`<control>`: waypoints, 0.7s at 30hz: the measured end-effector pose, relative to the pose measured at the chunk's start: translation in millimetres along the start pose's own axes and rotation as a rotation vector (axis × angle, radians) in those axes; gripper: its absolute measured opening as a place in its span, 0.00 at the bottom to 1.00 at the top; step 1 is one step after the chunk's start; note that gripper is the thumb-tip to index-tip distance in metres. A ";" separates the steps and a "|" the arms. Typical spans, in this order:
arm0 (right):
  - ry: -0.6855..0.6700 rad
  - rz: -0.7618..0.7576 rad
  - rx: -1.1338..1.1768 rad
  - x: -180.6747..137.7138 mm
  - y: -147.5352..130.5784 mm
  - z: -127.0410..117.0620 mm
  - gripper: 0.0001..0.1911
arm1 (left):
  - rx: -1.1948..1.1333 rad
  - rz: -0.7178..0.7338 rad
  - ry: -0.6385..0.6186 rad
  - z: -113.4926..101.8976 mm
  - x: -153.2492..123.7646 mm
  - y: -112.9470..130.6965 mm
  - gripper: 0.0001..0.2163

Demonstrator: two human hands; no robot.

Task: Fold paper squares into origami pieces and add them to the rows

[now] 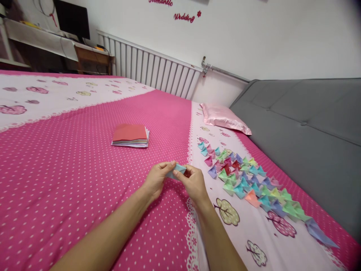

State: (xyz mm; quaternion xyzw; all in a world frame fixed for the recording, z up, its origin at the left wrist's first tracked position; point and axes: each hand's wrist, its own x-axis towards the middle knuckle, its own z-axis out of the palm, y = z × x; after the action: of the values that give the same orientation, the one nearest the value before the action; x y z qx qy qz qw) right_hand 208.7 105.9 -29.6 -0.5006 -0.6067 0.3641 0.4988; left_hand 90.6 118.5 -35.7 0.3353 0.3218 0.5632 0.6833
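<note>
My left hand (156,178) and my right hand (193,183) meet over the pink dotted bedsheet (70,165), both pinched on a small light blue folded paper piece (177,170). The fingers of each hand close on its ends. Beyond the hands lies a stack of coloured square paper (130,135) with a red sheet on top. To the right, several folded paper pieces (248,180) in many colours lie in a long cluster on the pale pink border.
A pink satin pillow (222,118) lies against the grey padded headboard (307,128) on the right. A white radiator (152,69) runs along the far wall, with a desk and dark monitor (72,19) at the far left.
</note>
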 end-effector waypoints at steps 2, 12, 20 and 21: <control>-0.003 -0.005 0.068 -0.3 -0.6 1.4 0.09 | -0.022 0.012 0.011 -0.2 0.7 0.3 0.11; 0.119 0.053 0.371 -6.7 -3.7 25.1 0.11 | -0.251 -0.022 0.010 4.1 -1.3 0.1 0.12; 0.389 -0.355 -0.297 -4.8 -8.7 2.1 0.04 | -0.073 -0.018 0.012 -0.4 -0.8 2.5 0.14; 0.419 -0.424 -0.395 -4.1 -7.9 -2.4 0.04 | -0.062 -0.076 -0.007 -0.4 -1.2 4.2 0.16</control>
State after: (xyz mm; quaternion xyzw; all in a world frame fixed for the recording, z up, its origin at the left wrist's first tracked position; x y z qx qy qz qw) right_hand 209.1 99.9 -22.6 -0.5142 -0.6404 0.0178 0.5703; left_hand 87.7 117.9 -32.5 0.3036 0.3144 0.5454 0.7152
